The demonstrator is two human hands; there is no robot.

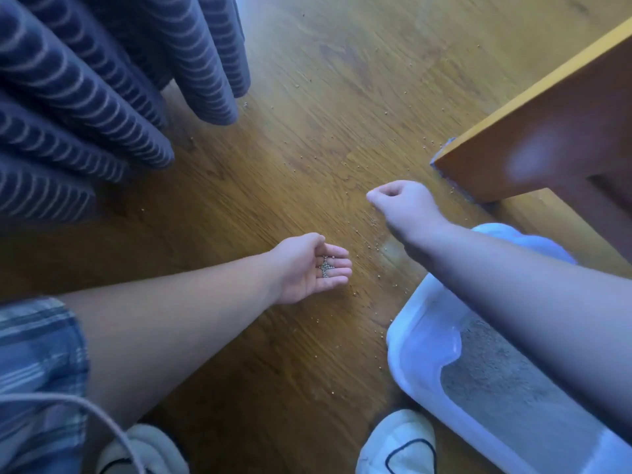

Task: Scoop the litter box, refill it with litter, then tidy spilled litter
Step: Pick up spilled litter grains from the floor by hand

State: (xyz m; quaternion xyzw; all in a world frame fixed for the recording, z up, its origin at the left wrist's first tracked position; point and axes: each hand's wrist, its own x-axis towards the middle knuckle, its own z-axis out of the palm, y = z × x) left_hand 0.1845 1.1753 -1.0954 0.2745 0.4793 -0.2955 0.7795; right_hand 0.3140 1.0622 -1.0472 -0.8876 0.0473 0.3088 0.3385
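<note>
Down at floor level, beside the white plastic litter box (420,340) with its bed of fine grey litter (496,378), we judge ourselves to be on the tidying step. Our left hand (309,268) lies palm up just above the honey-coloured wooden floor (307,148), its fingers relaxed and slightly cupped so it serves as a tray for a small heap of grey litter grains (325,267). Our right hand (400,200) reaches farther out, near the corner of the orange-brown wooden cabinet (547,131), fingers curled in with thumb and forefinger tips pressed together. It may be pinching a single grain, but that is too small for us to tell. Pale spilled grains (368,247) lie scattered over the boards between the hands, along the box and toward the dark blue striped curtain (102,97). Holding the cupped hand low and near the picking hand keeps each transfer short, and the box sits close enough to tip the handful into.
</note>
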